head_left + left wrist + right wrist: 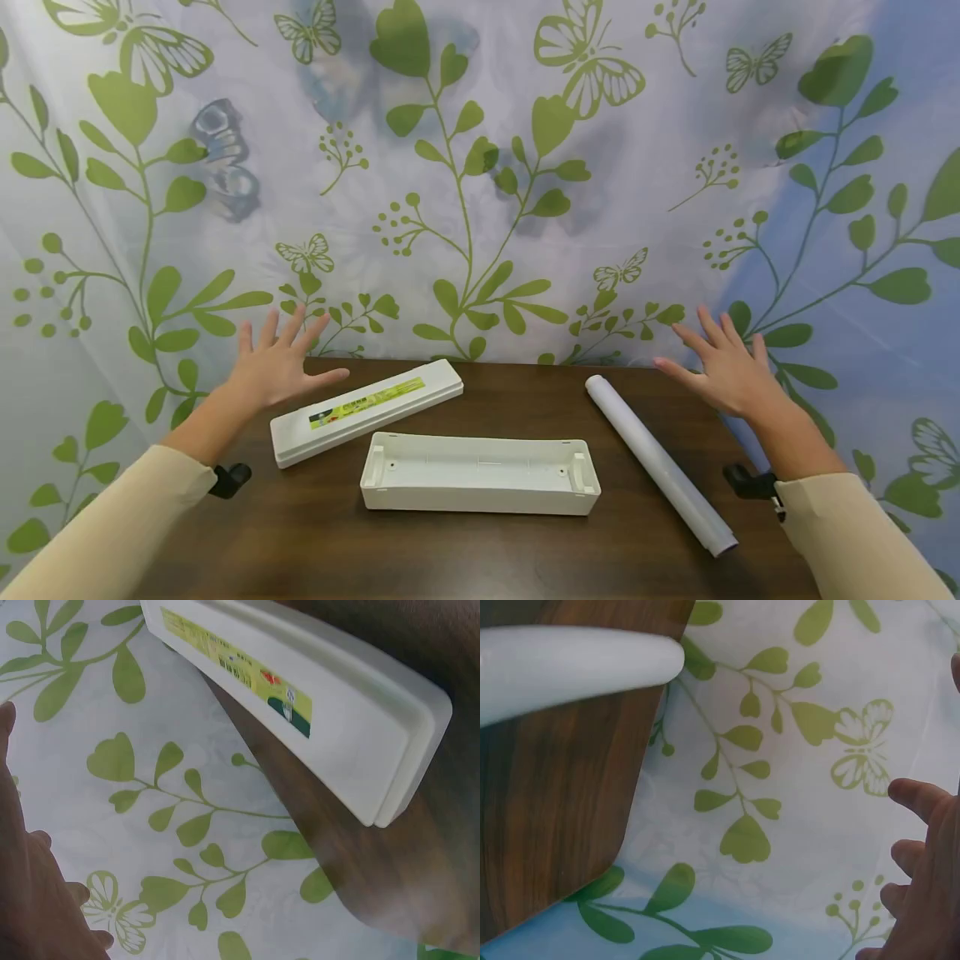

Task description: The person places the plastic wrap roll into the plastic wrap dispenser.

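Note:
My left hand (273,371) is raised with fingers spread at the table's left, holding nothing. Nearest to it lies a long white lid (367,408) with a yellow-green label, also large in the left wrist view (330,712). On the other side, my right hand (731,371) is held up with its fingers spread and nothing in it. A roll of plastic wrap (660,462) lies slantwise on the table, left of and below that hand. Between the two stands an open white box (480,498), long and shallow, with end brackets inside.
All these things are on a dark brown wooden table (300,533). Behind it hangs a pale curtain (480,250) printed with green leaves and butterflies. Each wrist bears a black strap mount, the left one (228,481) and the right one (750,483).

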Demonstrator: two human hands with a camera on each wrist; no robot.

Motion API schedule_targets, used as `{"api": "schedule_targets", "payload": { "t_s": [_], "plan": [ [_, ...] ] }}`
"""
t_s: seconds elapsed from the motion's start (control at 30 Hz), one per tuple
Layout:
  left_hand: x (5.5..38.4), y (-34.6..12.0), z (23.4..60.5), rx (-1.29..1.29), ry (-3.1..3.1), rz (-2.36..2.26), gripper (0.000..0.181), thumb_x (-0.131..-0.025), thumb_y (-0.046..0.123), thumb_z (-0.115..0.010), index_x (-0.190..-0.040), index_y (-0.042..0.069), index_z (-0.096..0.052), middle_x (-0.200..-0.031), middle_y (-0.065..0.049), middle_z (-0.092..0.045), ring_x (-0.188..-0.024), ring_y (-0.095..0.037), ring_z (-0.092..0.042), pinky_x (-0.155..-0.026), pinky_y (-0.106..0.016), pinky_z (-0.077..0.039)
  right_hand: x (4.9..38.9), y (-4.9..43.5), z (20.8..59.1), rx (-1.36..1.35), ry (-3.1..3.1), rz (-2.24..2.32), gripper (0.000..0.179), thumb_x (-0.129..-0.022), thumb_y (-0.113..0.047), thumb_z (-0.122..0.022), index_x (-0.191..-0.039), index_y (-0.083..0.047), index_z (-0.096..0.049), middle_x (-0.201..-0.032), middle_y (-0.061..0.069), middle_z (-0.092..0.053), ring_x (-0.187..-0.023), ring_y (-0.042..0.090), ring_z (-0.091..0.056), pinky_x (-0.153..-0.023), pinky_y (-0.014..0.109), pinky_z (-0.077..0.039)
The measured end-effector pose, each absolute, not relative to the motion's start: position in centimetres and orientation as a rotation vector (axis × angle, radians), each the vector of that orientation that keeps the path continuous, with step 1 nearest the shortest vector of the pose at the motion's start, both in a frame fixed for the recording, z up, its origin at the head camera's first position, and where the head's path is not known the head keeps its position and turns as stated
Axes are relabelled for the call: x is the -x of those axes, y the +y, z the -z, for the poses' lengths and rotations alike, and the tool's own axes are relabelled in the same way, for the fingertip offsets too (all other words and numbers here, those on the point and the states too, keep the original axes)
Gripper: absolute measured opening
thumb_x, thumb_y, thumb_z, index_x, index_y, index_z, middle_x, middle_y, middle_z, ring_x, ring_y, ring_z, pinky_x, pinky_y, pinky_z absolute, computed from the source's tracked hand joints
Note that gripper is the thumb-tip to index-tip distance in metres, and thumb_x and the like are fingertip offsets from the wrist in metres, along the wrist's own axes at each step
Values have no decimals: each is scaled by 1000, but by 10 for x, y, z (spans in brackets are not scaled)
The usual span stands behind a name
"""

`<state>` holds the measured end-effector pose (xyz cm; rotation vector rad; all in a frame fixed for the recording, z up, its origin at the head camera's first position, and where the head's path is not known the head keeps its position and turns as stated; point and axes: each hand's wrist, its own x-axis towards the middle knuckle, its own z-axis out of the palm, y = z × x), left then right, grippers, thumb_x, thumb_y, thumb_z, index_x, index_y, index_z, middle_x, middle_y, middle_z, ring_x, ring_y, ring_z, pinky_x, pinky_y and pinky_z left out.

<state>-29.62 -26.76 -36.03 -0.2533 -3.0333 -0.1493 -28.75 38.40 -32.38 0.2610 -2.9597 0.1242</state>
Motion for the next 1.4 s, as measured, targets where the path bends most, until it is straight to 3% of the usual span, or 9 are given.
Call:
{"api": "schedule_targets", "payload": {
  "t_s": [0.13, 0.53, 0.8, 0.9, 1.13, 1.2, 1.27, 1.33, 1.4],
  "plan": [
    [290, -266, 366, 271, -3010, 133, 106, -86, 88, -41, -166, 30, -4, -173, -17, 6, -154, -54, 7, -114, -77, 16, 277, 382, 329, -276, -2927, -157, 88, -97, -70, -49, -164, -18, -24, -172, 18, 7, -154, 53, 5, -108, 85, 5],
    [268, -254, 391, 360, -2868, 189, 102, -89, 81, -51, -166, 29, -11, -173, -17, -4, -155, -53, -1, -117, -76, 1, 252, 377, 361, -363, -2764, -210, 82, -94, -60, -63, -159, -17, -37, -173, 16, -7, -156, 50, -9, -110, 83, -9],
    [254, -245, 412, 437, -2724, 304, 94, -91, 65, -65, -165, 27, -21, -169, -21, -18, -154, -52, -14, -118, -73, -12, 228, 375, 387, -450, -2560, -443, 86, -83, -44, -82, -156, -17, -45, -170, 18, -22, -148, 55, -27, -103, 80, -25],
    [251, -242, 422, 475, -2664, 367, 93, -90, 58, -71, -164, 23, -25, -167, -23, -23, -152, -52, -19, -116, -74, -17, 219, 376, 402, -459, -2490, -587, 87, -80, -35, -87, -155, -17, -46, -170, 15, -23, -144, 58, -29, -104, 80, -25],
    [243, -233, 445, 586, -2520, 606, 84, -86, 32, -81, -156, 10, -40, -159, -29, -35, -145, -57, -30, -111, -74, -28, 194, 373, 436, -293, -2423, -804, 85, -78, -22, -89, -153, -22, -49, -169, 7, -25, -154, 43, -23, -105, 81, -23],
    [241, -230, 450, 606, -2506, 707, 80, -86, 28, -81, -154, 8, -42, -158, -29, -36, -145, -56, -31, -110, -74, -29, 189, 372, 445, -250, -2377, -821, 84, -75, -17, -91, -150, -21, -54, -166, 8, -32, -155, 31, -27, -116, 68, -27],
    [238, -228, 456, 611, -2525, 809, 77, -89, 27, -79, -154, 8, -42, -159, -27, -35, -145, -54, -31, -109, -74, -30, 184, 370, 453, -193, -2353, -828, 80, -75, -16, -91, -147, -21, -57, -164, 9, -37, -153, 14, -29, -124, 45, -27],
    [236, -226, 461, 607, -2548, 898, 75, -91, 28, -77, -154, 9, -41, -160, -25, -35, -146, -51, -32, -109, -72, -31, 180, 368, 459, -113, -2358, -839, 76, -77, -18, -90, -146, -24, -59, -162, 6, -40, -149, -3, -28, -119, 21, -24],
    [233, -223, 465, 603, -2563, 991, 74, -93, 29, -76, -155, 8, -40, -159, -23, -36, -146, -47, -33, -110, -70, -32, 177, 365, 463, -36, -2366, -873, 72, -79, -21, -90, -144, -24, -60, -162, 4, -41, -141, -13, -30, -109, 7, -24]
  ]
}}
